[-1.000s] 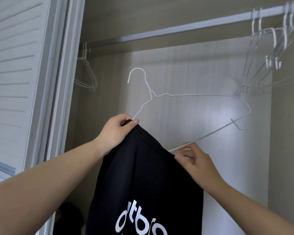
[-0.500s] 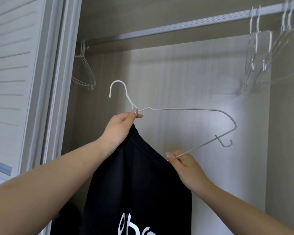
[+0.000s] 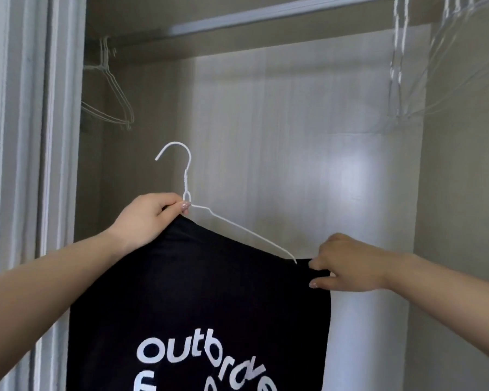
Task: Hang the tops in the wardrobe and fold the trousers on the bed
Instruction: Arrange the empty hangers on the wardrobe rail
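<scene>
Dressing a black top (image 3: 198, 292) onto a white wire hanger (image 3: 185, 176), inside the open wardrobe below the rail (image 3: 266, 16). Left hand (image 3: 147, 218) grip pinches collar and hanger neck; right hand (image 3: 347, 263) grip pinches the shoulder fabric at the hanger's right tip. Next, probably: seat that shoulder, then lift the hook up to the rail.

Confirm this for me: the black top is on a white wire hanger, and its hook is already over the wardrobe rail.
Not quite. The head view shows the black top on the white wire hanger, but its hook hangs free, well below the wardrobe rail. The left hand holds it at the neck; the right hand pinches the shoulder.
</scene>
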Demonstrator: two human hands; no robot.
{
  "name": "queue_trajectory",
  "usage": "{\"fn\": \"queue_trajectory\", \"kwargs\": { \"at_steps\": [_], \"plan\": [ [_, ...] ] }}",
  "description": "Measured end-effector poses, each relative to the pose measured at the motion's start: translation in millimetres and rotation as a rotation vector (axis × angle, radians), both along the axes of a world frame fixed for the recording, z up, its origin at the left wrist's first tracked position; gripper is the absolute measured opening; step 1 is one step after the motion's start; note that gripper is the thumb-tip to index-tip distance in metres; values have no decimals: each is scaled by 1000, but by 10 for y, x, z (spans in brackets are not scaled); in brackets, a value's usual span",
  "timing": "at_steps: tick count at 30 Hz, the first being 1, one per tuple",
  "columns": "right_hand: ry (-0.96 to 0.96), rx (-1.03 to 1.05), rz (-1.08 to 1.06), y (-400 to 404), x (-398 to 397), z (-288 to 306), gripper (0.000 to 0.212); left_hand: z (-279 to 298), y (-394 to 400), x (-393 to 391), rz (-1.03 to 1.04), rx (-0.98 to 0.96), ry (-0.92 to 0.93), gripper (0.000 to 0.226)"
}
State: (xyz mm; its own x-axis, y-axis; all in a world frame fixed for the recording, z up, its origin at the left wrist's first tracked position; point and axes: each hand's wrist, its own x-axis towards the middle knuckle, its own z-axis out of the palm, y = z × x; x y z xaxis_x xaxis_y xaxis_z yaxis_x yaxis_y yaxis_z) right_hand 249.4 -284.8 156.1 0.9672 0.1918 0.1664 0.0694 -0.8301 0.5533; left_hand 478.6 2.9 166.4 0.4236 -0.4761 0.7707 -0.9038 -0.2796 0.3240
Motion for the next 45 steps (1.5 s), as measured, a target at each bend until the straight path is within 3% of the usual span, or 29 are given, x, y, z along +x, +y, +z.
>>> {"fn": "queue_trajectory", "kwargs": {
  "at_steps": [5,10,16,26,30,33,37,40,45],
  "plan": [
    [-141,-144,7,-108,31,166,35,-82,-102,-78,11,96,-114,29],
    [-234,-159,189,215,251,267,26,20,-410,-304,-39,-13,-103,24],
    [-252,-221,140,400,282,271,32,82,-577,-436,-111,-47,-99,28],
    [-294,-217,93,79,-22,424,36,132,-289,-130,201,27,-67,44],
    [-316,112,-73,60,-144,523,35,143,-213,-16,354,-19,-13,55],
    [-312,454,-102,108,-194,526,19,144,-214,22,388,-76,-15,61],
    [-228,754,-113,271,-176,528,46,201,-266,38,427,-90,17,69],
    [-110,907,-81,366,-201,558,17,216,-234,87,483,-66,34,72],
    [-19,1327,50,552,-144,606,20,284,-226,166,509,-14,152,79]
  ]
}}
